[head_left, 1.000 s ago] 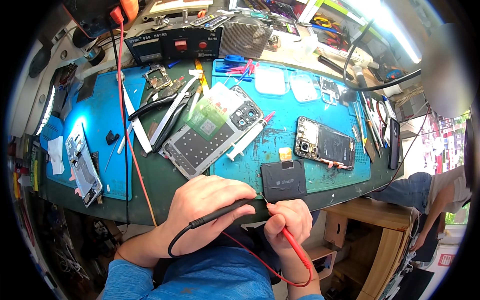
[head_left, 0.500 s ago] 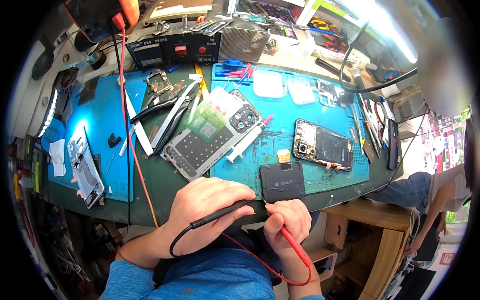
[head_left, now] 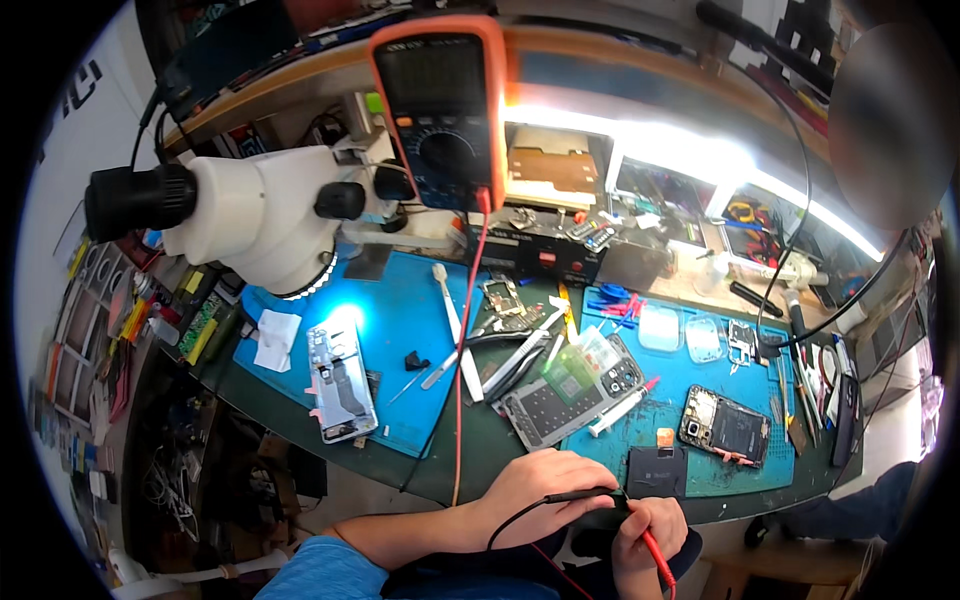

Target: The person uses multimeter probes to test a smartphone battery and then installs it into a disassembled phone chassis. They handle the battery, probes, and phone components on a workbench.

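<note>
Since earlier, the view has swung leftward and up; the left fingers (head_left: 582, 474) still grip a black probe (head_left: 578, 495), the right fingers (head_left: 655, 518) a red probe (head_left: 658, 556), close together by the front edge of the worktop (head_left: 480, 445). Beyond spread blue mats (head_left: 405, 270), then a multimeter (head_left: 440, 125), a white microscope (head_left: 255, 205) and a glaring strip light (head_left: 845, 233).

L forearm (head_left: 410, 537) slants up & right from lower edge of view, L wrist (head_left: 472, 527) approx. straight; L hand (head_left: 540, 500) back up, fingers tog., thumb under, pinching. R forearm (head_left: 637, 585) short, near vert.; R hand (head_left: 652, 530) w/ fingers curled in, gripping. Hands v. close tog.
</note>
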### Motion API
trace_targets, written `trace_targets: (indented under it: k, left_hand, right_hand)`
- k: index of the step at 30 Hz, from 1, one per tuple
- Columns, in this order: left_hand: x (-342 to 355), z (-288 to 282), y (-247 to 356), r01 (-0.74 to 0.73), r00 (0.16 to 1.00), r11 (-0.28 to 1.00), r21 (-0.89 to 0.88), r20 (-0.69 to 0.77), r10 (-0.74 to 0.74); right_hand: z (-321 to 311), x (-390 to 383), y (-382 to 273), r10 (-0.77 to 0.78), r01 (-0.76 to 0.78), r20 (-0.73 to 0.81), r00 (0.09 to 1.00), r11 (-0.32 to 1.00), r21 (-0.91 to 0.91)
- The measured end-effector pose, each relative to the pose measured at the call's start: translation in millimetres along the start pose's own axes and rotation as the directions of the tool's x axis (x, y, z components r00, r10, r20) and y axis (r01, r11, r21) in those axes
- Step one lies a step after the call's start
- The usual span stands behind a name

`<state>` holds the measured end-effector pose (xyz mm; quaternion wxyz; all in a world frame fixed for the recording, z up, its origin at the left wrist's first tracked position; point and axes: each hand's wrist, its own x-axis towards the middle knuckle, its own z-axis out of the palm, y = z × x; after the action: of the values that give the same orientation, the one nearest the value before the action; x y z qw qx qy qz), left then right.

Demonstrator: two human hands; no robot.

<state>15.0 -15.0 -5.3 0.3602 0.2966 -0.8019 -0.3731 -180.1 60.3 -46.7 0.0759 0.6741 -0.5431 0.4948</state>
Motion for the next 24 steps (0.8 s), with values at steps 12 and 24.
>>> trace_targets:
  k: [12, 24]
  left_hand:
    - [1.6, 2.0, -1.4, -0.011, 1.000, 0.999, 0.052, 0.014, 0.010]
    - [1.1, 1.9, -2.4, -0.003, 1.000, 0.998, 0.059, 0.016, 0.002]
  right_hand:
    - [1.9, 0.0, 3.7, -0.004, 0.004, -0.024, 1.000, 1.000, 0.011]
    - [3.5, 1.4, -2.3, 0.022, -0.020, -0.039, 0.999, 0.999, 0.038]
